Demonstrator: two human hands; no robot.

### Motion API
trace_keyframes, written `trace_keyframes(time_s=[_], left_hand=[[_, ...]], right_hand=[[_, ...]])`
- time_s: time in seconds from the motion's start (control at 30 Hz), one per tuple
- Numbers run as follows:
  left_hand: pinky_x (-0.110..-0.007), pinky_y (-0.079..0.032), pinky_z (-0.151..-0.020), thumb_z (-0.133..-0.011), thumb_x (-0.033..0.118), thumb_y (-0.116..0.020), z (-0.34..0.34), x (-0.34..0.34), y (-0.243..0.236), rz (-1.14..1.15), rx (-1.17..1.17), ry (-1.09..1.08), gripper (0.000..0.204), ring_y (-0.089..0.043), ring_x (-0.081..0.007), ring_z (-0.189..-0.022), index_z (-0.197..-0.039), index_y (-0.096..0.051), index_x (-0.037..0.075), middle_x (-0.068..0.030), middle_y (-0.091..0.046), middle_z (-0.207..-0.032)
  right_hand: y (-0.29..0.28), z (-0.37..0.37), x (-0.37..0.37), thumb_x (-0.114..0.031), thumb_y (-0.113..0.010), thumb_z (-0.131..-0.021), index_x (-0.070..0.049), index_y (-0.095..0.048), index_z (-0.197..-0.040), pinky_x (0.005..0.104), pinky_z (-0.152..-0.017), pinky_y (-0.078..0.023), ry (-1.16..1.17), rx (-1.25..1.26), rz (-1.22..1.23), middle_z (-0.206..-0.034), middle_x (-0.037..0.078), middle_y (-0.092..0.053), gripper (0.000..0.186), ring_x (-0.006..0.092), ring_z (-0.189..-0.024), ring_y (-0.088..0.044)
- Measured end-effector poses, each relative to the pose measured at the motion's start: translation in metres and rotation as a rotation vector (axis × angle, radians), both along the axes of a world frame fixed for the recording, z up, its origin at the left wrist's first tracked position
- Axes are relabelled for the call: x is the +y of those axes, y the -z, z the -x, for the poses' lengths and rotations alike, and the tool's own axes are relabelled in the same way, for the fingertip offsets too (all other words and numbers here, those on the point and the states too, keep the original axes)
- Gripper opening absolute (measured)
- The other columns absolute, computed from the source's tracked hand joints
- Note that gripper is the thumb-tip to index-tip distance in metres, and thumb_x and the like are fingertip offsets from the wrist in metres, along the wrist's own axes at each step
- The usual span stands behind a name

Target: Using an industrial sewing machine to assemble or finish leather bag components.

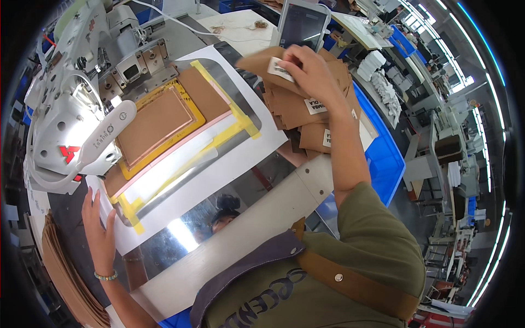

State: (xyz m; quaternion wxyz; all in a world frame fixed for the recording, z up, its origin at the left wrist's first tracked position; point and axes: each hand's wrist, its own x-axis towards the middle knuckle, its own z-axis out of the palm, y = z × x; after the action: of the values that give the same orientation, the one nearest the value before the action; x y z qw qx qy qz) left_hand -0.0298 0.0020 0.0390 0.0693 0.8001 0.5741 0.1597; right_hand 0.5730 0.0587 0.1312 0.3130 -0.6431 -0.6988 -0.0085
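Note:
My right hand [309,71] pinches a brown fabric piece [262,63] that bears a white printed label, raised over a pile of similar brown labelled pieces [295,106]. The fingers of my left hand [99,218] are spread at the lower left corner of a white sheet [219,172] under the sewing machine [71,104]. On that sheet, a yellow-edged frame [198,116] surrounds a brown panel [156,128]. More brown fabric [206,87] shows beyond the frame, with yellow tape [249,124] along the border. The machine's head stands just left of the frame.
A stack of brown pieces [71,273] hangs at the left table edge. A blue bin [385,158] sits beyond my right arm. At the back stands a screen panel [302,26]. Shiny metal plate [191,229] covers the near table. Other workbenches fill the right background.

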Motion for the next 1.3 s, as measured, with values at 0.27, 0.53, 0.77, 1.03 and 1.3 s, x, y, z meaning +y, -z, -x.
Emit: trace_keyframes(time_s=[0.27,0.53,0.77,1.03,1.3], left_hand=[[-0.053,-0.029,-0.127,-0.108,0.018,-0.054,-0.042,0.06,0.029,-0.11,0.014,0.183,0.05,-0.036,-0.0478,-0.152,-0.153,-0.052,-0.004,-0.0276,-0.049,-0.158],[-0.053,-0.033,-0.124,-0.108,0.018,-0.053,-0.051,0.094,0.035,-0.04,-0.067,0.212,0.042,-0.042,-0.0503,-0.145,-0.143,-0.063,-0.003,-0.0294,-0.06,-0.144],[-0.043,-0.038,-0.124,-0.111,0.018,-0.053,-0.069,0.106,0.028,0.111,-0.266,0.303,0.04,-0.052,-0.0357,-0.147,-0.148,-0.064,0.008,-0.0081,-0.058,-0.159],[-0.042,-0.035,-0.126,-0.11,0.014,-0.055,-0.072,0.114,0.028,0.071,-0.216,0.307,0.042,-0.051,-0.0319,-0.148,-0.151,-0.061,0.009,-0.006,-0.058,-0.16],[-0.038,-0.031,-0.128,-0.111,0.015,-0.055,-0.076,0.136,0.018,0.092,-0.187,0.31,0.047,-0.047,-0.0237,-0.151,-0.157,-0.055,0.008,-0.007,-0.053,-0.164]], right_hand=[[0.063,0.164,0.099,-0.014,-0.072,-0.097,-0.008,-0.078,-0.11,0.04,-0.087,-0.053,-0.569,-0.046,-0.161,-0.093,0.005,-0.069,0.016,0.0259,-0.095,-0.063],[0.102,0.242,0.123,-0.006,-0.071,-0.088,-0.008,-0.083,-0.097,0.043,-0.097,-0.057,-0.672,-0.415,-0.096,-0.102,0.009,-0.075,0.016,0.0303,-0.112,-0.067],[0.112,0.246,0.117,-0.006,-0.071,-0.09,-0.009,-0.082,-0.105,0.0425,-0.101,-0.054,-0.729,-0.272,-0.104,-0.104,0.008,-0.072,0.02,0.0283,-0.114,-0.065],[0.135,0.244,0.118,-0.003,-0.07,-0.089,-0.011,-0.081,-0.112,0.0413,-0.102,-0.05,-0.76,-0.03,-0.07,-0.103,0.005,-0.067,0.027,0.0257,-0.111,-0.064],[0.135,0.248,0.116,0.0,-0.069,-0.086,-0.011,-0.082,-0.11,0.0428,-0.101,-0.049,-0.75,-0.048,-0.124,-0.106,0.005,-0.069,0.029,0.0245,-0.116,-0.065]])
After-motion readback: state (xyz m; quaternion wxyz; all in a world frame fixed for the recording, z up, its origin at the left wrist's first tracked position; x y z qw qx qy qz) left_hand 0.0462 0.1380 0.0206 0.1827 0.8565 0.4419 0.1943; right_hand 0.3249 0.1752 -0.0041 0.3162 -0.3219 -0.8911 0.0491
